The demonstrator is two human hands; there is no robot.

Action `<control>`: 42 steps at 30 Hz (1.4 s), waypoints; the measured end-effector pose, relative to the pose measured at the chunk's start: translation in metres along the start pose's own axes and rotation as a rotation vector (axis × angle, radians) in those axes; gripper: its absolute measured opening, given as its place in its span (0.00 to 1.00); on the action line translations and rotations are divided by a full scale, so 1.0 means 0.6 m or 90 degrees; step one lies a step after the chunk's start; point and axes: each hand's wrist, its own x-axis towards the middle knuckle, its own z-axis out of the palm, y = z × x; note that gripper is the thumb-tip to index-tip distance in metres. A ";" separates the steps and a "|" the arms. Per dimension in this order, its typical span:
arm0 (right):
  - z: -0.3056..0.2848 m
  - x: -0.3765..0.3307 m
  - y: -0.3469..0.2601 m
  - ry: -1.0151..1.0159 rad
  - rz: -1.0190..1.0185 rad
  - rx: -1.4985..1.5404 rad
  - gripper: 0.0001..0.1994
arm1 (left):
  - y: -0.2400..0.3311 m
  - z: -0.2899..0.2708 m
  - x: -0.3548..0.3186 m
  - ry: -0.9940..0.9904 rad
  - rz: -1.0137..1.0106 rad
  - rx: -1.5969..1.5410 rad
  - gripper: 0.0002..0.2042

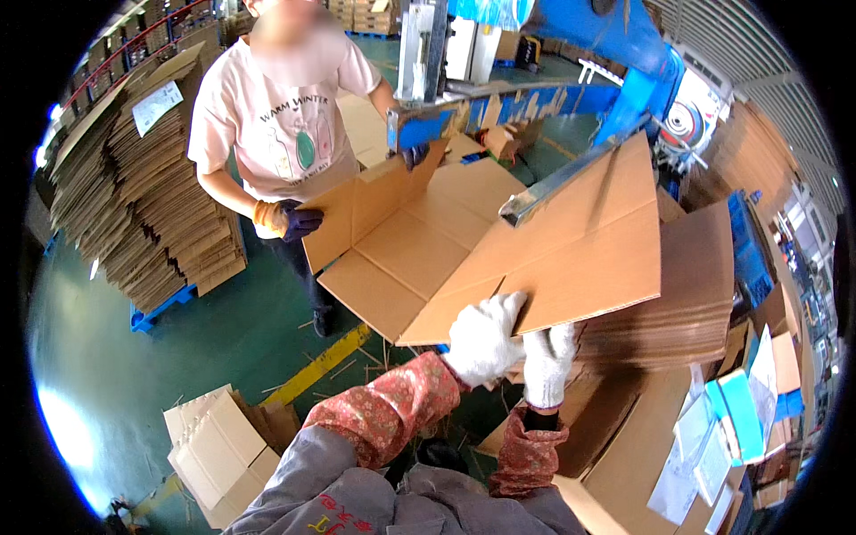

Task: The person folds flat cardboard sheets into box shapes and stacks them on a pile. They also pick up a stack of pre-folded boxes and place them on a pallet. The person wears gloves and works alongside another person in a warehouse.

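A large brown cardboard box blank (571,241), creased and partly folded, spans between me and a co-worker. My left hand (486,337), in a white knit glove, is closed on its near edge, fingers lying over the top face. Close beside it, my right hand (547,361), gloved alike, grips the same edge; its thumb and palm are partly hidden. Over the raised right panel extends the metal-tipped arm (535,201) of a blue machine (624,94). Across from me, the co-worker's dark-gloved hands (299,220) hold the far flaps.
A stack of flat cardboard (687,303) lies at my right, under the panel. Tall cardboard piles (147,183) stand on a blue pallet (160,308) at the left. A folded carton (223,446) rests on the green floor at lower left. Papers and a light-blue folder (738,419) lie at lower right.
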 end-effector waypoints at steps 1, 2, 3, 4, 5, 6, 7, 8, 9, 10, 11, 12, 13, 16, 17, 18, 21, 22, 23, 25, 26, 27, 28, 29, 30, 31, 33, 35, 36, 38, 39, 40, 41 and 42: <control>-0.007 0.032 0.011 0.005 -0.134 -0.087 0.19 | 0.008 -0.005 0.026 0.012 -0.007 -0.022 0.24; -0.008 0.067 -0.003 -0.013 -0.059 0.001 0.19 | 0.017 -0.015 0.049 0.028 -0.016 -0.041 0.20; -0.001 0.094 -0.029 -0.038 -0.091 0.026 0.19 | 0.019 -0.019 0.060 0.057 0.004 -0.007 0.17; -0.007 0.127 -0.043 -0.055 -0.129 0.036 0.19 | 0.039 -0.028 0.067 0.031 -0.015 0.002 0.19; -0.019 0.161 -0.034 -0.055 -0.218 0.053 0.19 | 0.054 -0.038 0.062 0.010 -0.035 -0.085 0.19; -0.038 0.202 -0.044 -0.053 -0.291 -0.025 0.20 | 0.067 -0.051 0.053 -0.008 -0.048 -0.176 0.20; -0.055 0.238 -0.061 -0.064 -0.293 -0.045 0.21 | 0.083 -0.072 0.040 0.004 -0.060 -0.341 0.19; -0.075 0.269 -0.080 -0.069 -0.291 -0.068 0.21 | 0.097 -0.095 0.027 0.006 -0.068 -0.506 0.19; -0.084 0.299 -0.092 -0.116 -0.288 -0.142 0.21 | 0.098 -0.122 0.014 0.050 -0.150 -0.661 0.18; -0.098 0.328 -0.097 -0.161 -0.279 -0.225 0.21 | 0.095 -0.142 0.006 0.089 -0.234 -0.823 0.18; -0.105 0.352 -0.107 -0.224 -0.263 -0.243 0.20 | 0.095 -0.172 0.002 0.112 -0.232 -0.913 0.20; -0.101 0.368 -0.116 -0.282 -0.267 -0.316 0.21 | 0.090 -0.186 -0.008 0.115 -0.302 -1.053 0.22; -0.088 0.377 -0.125 -0.364 -0.297 -0.399 0.22 | 0.083 -0.181 -0.015 0.166 -0.354 -1.097 0.23; -0.035 0.378 -0.098 -0.429 -0.382 -0.472 0.25 | 0.053 -0.182 -0.021 0.235 -0.479 -1.120 0.25; -0.021 0.371 -0.100 -0.414 -0.399 -0.482 0.25 | 0.042 -0.181 -0.023 0.243 -0.447 -1.119 0.24; -0.010 0.366 -0.103 -0.395 -0.417 -0.486 0.24 | 0.038 -0.182 -0.025 0.253 -0.413 -1.112 0.23; 0.024 0.383 -0.095 -0.369 -0.403 -0.490 0.24 | 0.022 -0.209 -0.009 0.228 -0.401 -1.065 0.23; 0.036 0.389 -0.087 -0.359 -0.406 -0.462 0.25 | 0.017 -0.217 -0.006 0.222 -0.368 -1.049 0.23; 0.049 0.395 -0.076 -0.348 -0.408 -0.435 0.25 | 0.014 -0.225 -0.003 0.215 -0.335 -1.033 0.24; 0.059 0.406 -0.073 -0.326 -0.419 -0.417 0.24 | 0.009 -0.231 0.006 0.198 -0.271 -1.002 0.26; 0.058 0.410 -0.075 -0.325 -0.416 -0.419 0.24 | 0.005 -0.228 0.007 0.207 -0.255 -0.994 0.27; 0.060 0.411 -0.073 -0.327 -0.410 -0.415 0.24 | -0.001 -0.221 0.001 0.221 -0.244 -0.982 0.27; 0.063 0.413 -0.071 -0.329 -0.404 -0.412 0.24 | -0.008 -0.213 -0.005 0.233 -0.234 -0.969 0.27; 0.075 0.417 -0.071 -0.334 -0.400 -0.392 0.24 | -0.021 -0.205 -0.007 0.245 -0.183 -0.969 0.28; 0.081 0.426 -0.078 -0.334 -0.390 -0.393 0.24 | -0.026 -0.197 -0.004 0.290 -0.198 -0.923 0.28; 0.103 0.434 -0.087 -0.340 -0.384 -0.373 0.23 | -0.043 -0.194 -0.012 0.352 -0.188 -0.903 0.27; 0.155 0.444 -0.109 -0.412 -0.381 -0.414 0.21 | -0.104 -0.183 -0.036 0.481 -0.218 -0.851 0.29; 0.165 0.477 -0.104 -0.519 -0.387 -0.379 0.18 | -0.099 -0.201 -0.031 0.452 -0.219 -0.946 0.37; 0.148 0.508 -0.094 -0.606 -0.374 -0.316 0.17 | -0.128 -0.201 -0.048 0.480 -0.240 -0.969 0.39; 0.106 0.562 -0.080 -0.689 -0.323 -0.142 0.14 | -0.172 -0.206 -0.109 0.435 -0.233 -0.987 0.37; 0.083 0.582 -0.071 -0.555 -0.188 -0.140 0.14 | -0.144 -0.213 -0.108 0.616 -0.434 -0.926 0.33; 0.043 0.618 -0.058 -0.438 -0.146 -0.094 0.14 | -0.160 -0.218 -0.144 0.602 -0.413 -1.033 0.26; 0.014 0.635 -0.049 -0.316 -0.085 -0.038 0.15 | -0.170 -0.219 -0.179 0.595 -0.357 -1.089 0.23; -0.025 0.675 -0.004 -0.238 -0.119 -0.046 0.15 | -0.189 -0.214 -0.233 0.621 -0.330 -1.095 0.22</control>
